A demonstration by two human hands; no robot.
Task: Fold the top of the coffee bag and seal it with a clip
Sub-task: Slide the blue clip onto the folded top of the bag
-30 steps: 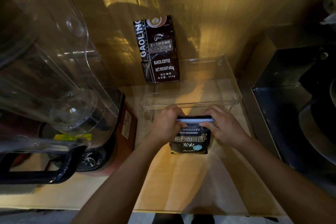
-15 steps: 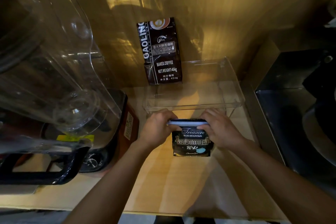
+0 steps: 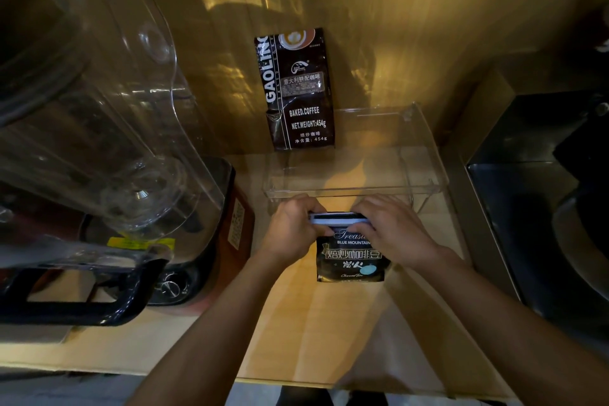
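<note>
A small black coffee bag (image 3: 351,260) with white and blue lettering stands on the wooden counter (image 3: 296,339). A long pale blue clip (image 3: 339,218) lies across its folded top. My left hand (image 3: 291,229) grips the clip's left end together with the bag's top corner. My right hand (image 3: 392,229) covers the clip's right end and the bag's upper right part, fingers pressed on it. The top edge of the bag is hidden under the clip and my fingers.
A second, taller black coffee bag (image 3: 298,89) leans on the back wall. A clear plastic tray (image 3: 425,158) stands just behind my hands. A blender with a clear jug (image 3: 108,128) fills the left. A dark metal appliance (image 3: 540,194) is on the right.
The clip has slid a little to the left along the bag's top, and my right hand has come further over the bag's upper right corner.
</note>
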